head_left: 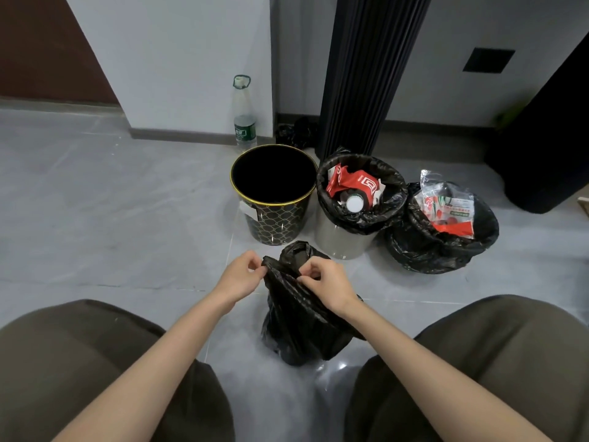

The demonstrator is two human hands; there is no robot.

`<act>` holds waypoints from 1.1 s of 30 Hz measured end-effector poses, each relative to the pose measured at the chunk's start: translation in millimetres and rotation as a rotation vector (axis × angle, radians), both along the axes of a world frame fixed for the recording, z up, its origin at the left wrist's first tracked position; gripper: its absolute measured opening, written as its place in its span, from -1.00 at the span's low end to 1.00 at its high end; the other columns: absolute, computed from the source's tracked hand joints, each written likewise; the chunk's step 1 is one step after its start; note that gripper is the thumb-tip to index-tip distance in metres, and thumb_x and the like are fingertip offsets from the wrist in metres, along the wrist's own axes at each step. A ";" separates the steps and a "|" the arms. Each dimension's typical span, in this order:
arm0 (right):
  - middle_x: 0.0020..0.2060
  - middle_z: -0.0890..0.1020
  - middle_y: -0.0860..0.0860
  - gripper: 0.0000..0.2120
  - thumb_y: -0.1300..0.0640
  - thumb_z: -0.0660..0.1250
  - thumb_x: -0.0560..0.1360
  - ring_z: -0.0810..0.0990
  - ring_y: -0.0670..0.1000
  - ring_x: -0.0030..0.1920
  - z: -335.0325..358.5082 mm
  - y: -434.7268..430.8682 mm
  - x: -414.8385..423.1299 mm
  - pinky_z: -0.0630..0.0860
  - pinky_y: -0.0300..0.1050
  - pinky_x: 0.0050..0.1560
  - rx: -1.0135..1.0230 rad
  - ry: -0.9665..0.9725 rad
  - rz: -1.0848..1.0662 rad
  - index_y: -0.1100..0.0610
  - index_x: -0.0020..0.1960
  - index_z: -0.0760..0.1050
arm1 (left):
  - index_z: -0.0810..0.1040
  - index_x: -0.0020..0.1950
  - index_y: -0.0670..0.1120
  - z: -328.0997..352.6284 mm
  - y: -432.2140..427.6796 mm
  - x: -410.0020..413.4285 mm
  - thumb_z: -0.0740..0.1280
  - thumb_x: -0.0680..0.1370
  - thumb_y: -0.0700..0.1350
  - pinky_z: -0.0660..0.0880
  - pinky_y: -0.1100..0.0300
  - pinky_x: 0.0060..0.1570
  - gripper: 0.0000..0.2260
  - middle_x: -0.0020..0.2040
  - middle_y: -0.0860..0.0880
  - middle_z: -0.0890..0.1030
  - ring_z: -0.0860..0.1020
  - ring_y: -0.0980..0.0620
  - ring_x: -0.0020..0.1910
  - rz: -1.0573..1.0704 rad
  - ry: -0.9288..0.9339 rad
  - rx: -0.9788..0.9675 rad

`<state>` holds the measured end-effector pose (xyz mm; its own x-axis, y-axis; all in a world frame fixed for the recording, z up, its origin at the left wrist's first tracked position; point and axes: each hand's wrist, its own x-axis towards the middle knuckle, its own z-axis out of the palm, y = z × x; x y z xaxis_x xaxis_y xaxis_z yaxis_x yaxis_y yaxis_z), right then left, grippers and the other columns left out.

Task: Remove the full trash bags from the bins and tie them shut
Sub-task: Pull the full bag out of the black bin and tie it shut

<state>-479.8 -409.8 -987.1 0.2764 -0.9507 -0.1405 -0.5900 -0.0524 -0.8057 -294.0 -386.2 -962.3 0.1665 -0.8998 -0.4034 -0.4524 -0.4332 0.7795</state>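
A full black trash bag (299,327) stands on the floor between my knees. My left hand (240,277) pinches the left side of its gathered mouth, and my right hand (328,283) pinches the right side. Behind it a black bin with a gold rim (274,218) has no bag in it. Beside that, a grey bin (342,239) holds a black bag (363,215) full of red wrappers and a bottle. Farther right, a third black bag (439,247) covers its bin, filled with packaging.
A clear plastic bottle (244,118) stands by the white wall behind the bins. A dark ribbed column (363,74) rises behind the grey bin, with crumpled black plastic (294,132) at its foot. A dark object (548,138) stands at right. Grey tiled floor spreads left.
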 end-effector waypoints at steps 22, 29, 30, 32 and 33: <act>0.38 0.35 -0.03 -0.55 -0.13 0.24 0.52 0.16 0.07 0.45 13.1 7.9 -55.7 -0.17 0.34 0.44 -0.255 0.651 0.037 -0.01 0.36 0.36 | 0.29 -0.15 -0.06 -20.1 -4.5 16.5 0.08 0.65 -0.21 0.50 0.10 -0.17 -0.82 -0.17 -0.11 0.49 0.48 0.00 -0.24 0.612 0.564 -0.065; 0.55 -0.07 0.07 0.25 -0.37 0.41 0.26 -0.21 0.10 0.54 -12.1 23.8 -3.4 -0.25 0.16 0.51 -0.102 0.520 0.469 0.13 0.53 -0.35 | 0.30 -0.14 -0.09 -22.1 -4.4 23.3 0.07 0.64 -0.28 0.53 0.06 -0.17 -0.82 -0.16 -0.13 0.51 0.52 -0.03 -0.23 0.611 0.643 -0.030; 0.55 -0.02 0.10 0.27 -0.31 0.46 0.26 -0.18 0.12 0.54 -19.7 21.9 -2.0 -0.24 0.14 0.52 -0.078 0.518 0.450 0.12 0.52 -0.38 | 0.31 -0.13 -0.10 -23.3 -4.5 24.8 0.07 0.63 -0.29 0.53 0.07 -0.19 -0.82 -0.15 -0.14 0.51 0.53 -0.03 -0.23 0.611 0.656 -0.020; 0.49 0.15 0.15 0.28 -0.23 0.50 0.26 -0.02 0.17 0.52 -31.5 16.6 -0.9 -0.13 0.10 0.53 -0.061 0.516 0.380 0.14 0.52 -0.37 | 0.33 -0.07 -0.13 -24.9 -4.7 28.1 0.06 0.62 -0.31 0.53 0.09 -0.24 -0.86 -0.13 -0.15 0.51 0.54 -0.03 -0.23 0.608 0.676 0.007; 0.41 0.26 0.15 0.25 -0.23 0.50 0.27 0.09 0.17 0.47 -35.8 13.1 -0.3 -0.02 0.06 0.53 -0.086 0.521 0.338 0.16 0.53 -0.33 | 0.34 -0.03 -0.15 -25.0 -5.3 29.7 0.06 0.62 -0.31 0.53 0.10 -0.25 -0.88 -0.12 -0.16 0.52 0.54 -0.03 -0.23 0.609 0.689 0.020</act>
<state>-480.1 -396.7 -1022.9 0.4797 -0.8366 -0.2644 -0.8435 -0.3569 -0.4013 -264.3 -391.4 -987.4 0.3262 -0.7272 -0.6040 0.4200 -0.4609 0.7818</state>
